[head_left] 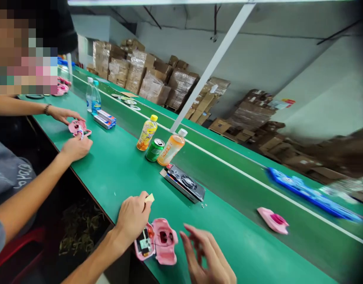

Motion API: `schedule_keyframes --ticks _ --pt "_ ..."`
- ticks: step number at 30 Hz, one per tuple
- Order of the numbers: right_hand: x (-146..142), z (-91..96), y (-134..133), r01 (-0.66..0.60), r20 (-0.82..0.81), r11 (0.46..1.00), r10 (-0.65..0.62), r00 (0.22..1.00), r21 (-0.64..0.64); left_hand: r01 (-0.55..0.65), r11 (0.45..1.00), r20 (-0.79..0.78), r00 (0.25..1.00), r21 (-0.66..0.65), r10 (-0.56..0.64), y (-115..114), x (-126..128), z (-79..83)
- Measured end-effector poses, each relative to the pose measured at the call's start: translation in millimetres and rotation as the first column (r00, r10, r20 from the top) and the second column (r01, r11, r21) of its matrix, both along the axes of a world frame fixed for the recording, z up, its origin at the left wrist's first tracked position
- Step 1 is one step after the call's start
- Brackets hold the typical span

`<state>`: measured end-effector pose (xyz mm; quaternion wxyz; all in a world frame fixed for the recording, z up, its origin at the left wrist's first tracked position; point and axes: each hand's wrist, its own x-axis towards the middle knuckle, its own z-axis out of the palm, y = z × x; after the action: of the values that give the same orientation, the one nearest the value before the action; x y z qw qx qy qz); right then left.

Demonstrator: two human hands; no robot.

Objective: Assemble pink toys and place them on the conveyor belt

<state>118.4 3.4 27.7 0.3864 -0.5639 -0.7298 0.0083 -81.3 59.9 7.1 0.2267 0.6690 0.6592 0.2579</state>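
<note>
A pink plastic toy shell (pixel 166 240) lies opened out on the green bench near its front edge. Its left half shows a small circuit board (pixel 144 242) and wires. Above that half, my left hand (pixel 133 216) pinches a small pale yellow piece (pixel 150 198), either paper or foam; I cannot tell which. My right hand (pixel 209 254) is just right of the shell, apart from it, its fingers spread and slightly curled with nothing between them. A black printed box (pixel 186 183), its end flap open, rests beyond both hands.
Behind the box stand a yellow-capped bottle (pixel 147 133), a green can (pixel 155 150) and an orange drink bottle (pixel 171 148). A pink part (pixel 273 221) and a blue tray (pixel 308 193) lie on the conveyor belt. At left, a co-worker's hands (pixel 76 148) handle another pink shell (pixel 77 127).
</note>
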Motion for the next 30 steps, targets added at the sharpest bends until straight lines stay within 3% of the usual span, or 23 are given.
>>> schedule_keyframes --ticks 2,4,8,12,17,23,26,30 --pt "-21 18.4 19 -0.145 0.063 0.988 0.143 0.988 0.042 0.000 1.000 0.194 0.981 -0.020 0.004 -10 13 -2.4" --pt "-35 27.4 43 -0.236 0.102 0.971 0.239 0.966 -0.033 0.015 0.999 0.419 0.908 -0.036 0.001 -14 19 -4.4" --pt "-45 23.0 77 -0.298 0.085 0.920 0.328 0.941 -0.253 0.047 0.999 0.633 0.774 -0.023 -0.022 -10 19 -9.6" --pt "-48 18.8 82 -0.306 0.082 0.904 0.344 0.935 -0.300 0.035 0.999 0.625 0.779 0.019 -0.039 -10 12 -11.5" --pt "-50 26.8 80 -0.296 0.224 0.890 0.385 0.895 -0.348 0.020 1.000 0.604 0.796 0.019 -0.028 -16 10 -8.2" --pt "-61 9.2 62 -0.193 0.485 0.959 0.271 0.831 -0.206 -0.032 0.999 0.548 0.835 -0.040 0.049 -13 16 -9.4" --pt "-65 5.1 50 -0.221 0.437 0.964 0.263 0.860 -0.146 -0.023 0.999 0.550 0.834 -0.044 0.044 -11 15 -11.2" --pt "-62 12.1 49 -0.271 0.273 0.954 0.297 0.915 -0.129 0.077 0.997 0.632 0.772 0.006 -0.063 -10 11 -13.6"
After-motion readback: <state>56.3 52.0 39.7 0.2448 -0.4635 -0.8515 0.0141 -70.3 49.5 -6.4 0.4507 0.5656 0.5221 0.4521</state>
